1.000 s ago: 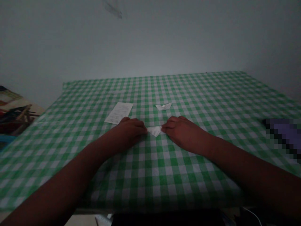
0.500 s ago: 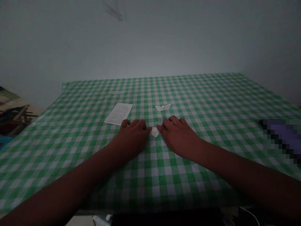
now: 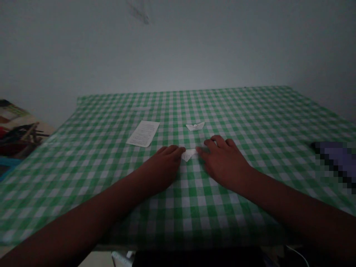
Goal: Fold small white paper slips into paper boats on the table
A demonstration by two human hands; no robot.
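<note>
A small folded piece of printed paper (image 3: 188, 155), shaped like a downward-pointing triangle, lies on the checked cloth between my hands. My left hand (image 3: 166, 165) has its fingers closed together at the paper's left corner, the thumb and fingertips pressing there. At the right corner, the thumb of my right hand (image 3: 224, 157) touches the edge, while its other fingers are spread apart on the cloth. Just beyond my hands sits a folded paper boat (image 3: 195, 127). A flat sheet of printed paper (image 3: 144, 134) lies past my left hand.
A green and white checked tablecloth (image 3: 178, 207) covers the table, which meets a grey wall (image 3: 194, 44) at the back. At the right edge lies a dark, pixelated flat object (image 3: 338, 159). Blurred clutter (image 3: 22, 133) is off the table's left side.
My right hand has shifted to the right, and its fingers have spread away from the thumb. More of the folded paper's top edge shows. The whole view has shifted slightly.
</note>
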